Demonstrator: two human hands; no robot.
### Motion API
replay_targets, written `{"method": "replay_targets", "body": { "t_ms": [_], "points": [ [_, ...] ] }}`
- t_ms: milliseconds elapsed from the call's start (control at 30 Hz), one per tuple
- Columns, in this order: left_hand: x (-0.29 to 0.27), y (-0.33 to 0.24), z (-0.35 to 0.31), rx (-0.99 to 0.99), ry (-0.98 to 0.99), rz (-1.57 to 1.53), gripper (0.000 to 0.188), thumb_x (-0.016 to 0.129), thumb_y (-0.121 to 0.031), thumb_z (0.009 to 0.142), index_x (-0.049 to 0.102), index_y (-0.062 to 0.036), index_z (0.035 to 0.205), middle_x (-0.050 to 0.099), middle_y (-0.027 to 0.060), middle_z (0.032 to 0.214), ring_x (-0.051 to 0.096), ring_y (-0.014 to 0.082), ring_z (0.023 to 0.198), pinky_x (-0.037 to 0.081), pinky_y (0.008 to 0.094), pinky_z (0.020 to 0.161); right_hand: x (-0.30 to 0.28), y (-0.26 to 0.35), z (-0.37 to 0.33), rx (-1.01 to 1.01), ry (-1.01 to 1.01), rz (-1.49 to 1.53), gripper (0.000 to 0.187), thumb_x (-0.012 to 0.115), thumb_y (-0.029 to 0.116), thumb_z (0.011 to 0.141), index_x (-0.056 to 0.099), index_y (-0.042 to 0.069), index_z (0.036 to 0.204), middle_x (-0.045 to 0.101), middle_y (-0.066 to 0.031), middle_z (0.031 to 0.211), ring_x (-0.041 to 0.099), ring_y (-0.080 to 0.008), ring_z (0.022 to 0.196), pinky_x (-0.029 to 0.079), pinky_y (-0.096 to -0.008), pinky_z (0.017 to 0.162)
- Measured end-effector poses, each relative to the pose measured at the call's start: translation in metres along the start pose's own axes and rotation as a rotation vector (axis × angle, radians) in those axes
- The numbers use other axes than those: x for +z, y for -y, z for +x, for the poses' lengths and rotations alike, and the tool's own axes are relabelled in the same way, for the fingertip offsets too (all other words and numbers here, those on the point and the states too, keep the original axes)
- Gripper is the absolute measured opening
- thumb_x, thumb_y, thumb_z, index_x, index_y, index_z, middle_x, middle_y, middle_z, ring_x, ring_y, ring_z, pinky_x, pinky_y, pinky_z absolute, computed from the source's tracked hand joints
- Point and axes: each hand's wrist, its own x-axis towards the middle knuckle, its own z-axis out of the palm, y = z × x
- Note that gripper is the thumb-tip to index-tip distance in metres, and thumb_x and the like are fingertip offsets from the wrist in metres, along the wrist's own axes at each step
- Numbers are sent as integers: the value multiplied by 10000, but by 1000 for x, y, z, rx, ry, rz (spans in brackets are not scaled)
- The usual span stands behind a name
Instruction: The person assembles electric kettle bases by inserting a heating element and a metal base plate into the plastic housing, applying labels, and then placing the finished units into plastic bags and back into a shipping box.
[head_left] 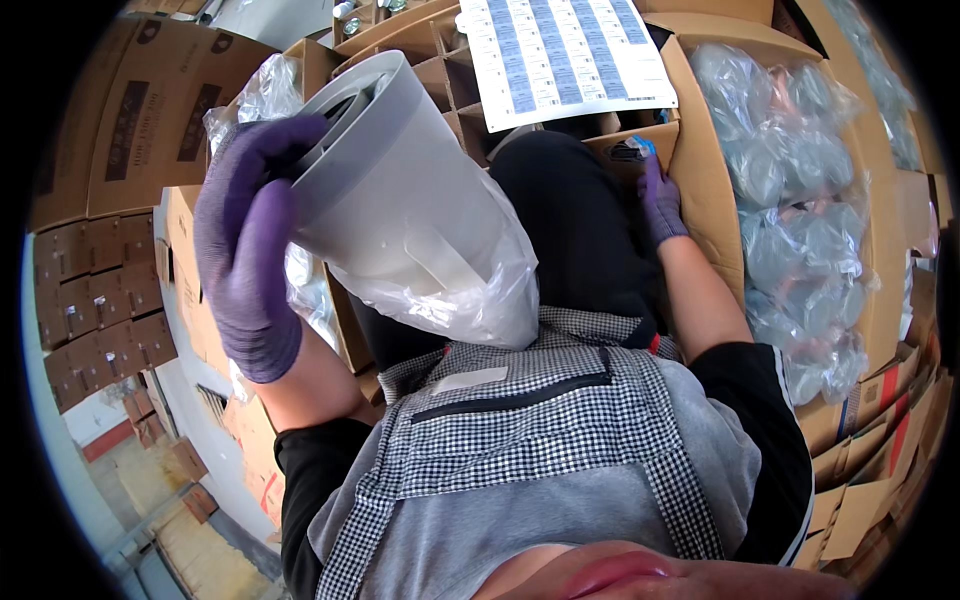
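Note:
My left hand (248, 240), in a purple glove, is closed on the rim of a pale grey tapered plastic housing (400, 180). The housing is tilted over my lap, its open end up and to the left. Dark parts show inside its rim, and a see-through plastic bag (480, 310) wraps its lower end. At the right, my purple-gloved right hand (660, 205) reaches to the edge of a divided cardboard box. It pinches a small blue and dark thing (634, 150), whose kind I cannot make out.
In front stands the divided cardboard box (420, 80), a printed label sheet (570, 55) lying across it. On the right, an open carton (705, 170) holds several bagged glassy pieces (800, 150). Flattened cardboard (870, 490) leans at the lower right. Stacked cartons (110, 290) stand at the left.

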Motion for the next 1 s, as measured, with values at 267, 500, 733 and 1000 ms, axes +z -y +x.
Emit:
{"method": "replay_targets", "body": {
  "t_ms": [267, 500, 733, 1000],
  "points": [
    [26, 103, 99, -642, -125, -912, 250, 580, -174, 976, 670, 26, 1096, 657, 90, 921, 627, 194, 829, 516, 332, 776, 51, 126, -90, -595, 191, -131, 214, 696, 169, 955, 704, 3, 1089, 661, -22, 858, 590, -78, 746, 488, -240, 715],
    [126, 191, 105, -1001, 1026, -437, 361, 737, -291, 917, 700, 20, 1096, 726, 89, 1004, 690, 173, 921, 541, 302, 898, 140, 200, -49, -675, 653, -694, 266, 675, 300, 944, 730, 103, 1114, 730, -122, 1035, 690, -248, 970, 536, -361, 894],
    [147, 234, 94, -807, 814, -211, 333, 741, -268, 914, 703, 9, 1094, 725, 75, 992, 690, 167, 912, 543, 293, 889, 153, 163, -18, -678, 669, -656, 262, 691, 294, 919, 734, 113, 1104, 725, -116, 1066, 694, -250, 996, 542, -363, 918],
    [151, 243, 97, -745, 702, -275, 242, 741, -175, 898, 710, -28, 1087, 717, 48, 949, 675, 139, 867, 547, 267, 827, 178, 187, -37, -827, 635, -919, 231, 724, 255, 869, 686, 81, 1017, 637, -109, 920, 644, -289, 888, 523, -391, 845]
  ]
}}
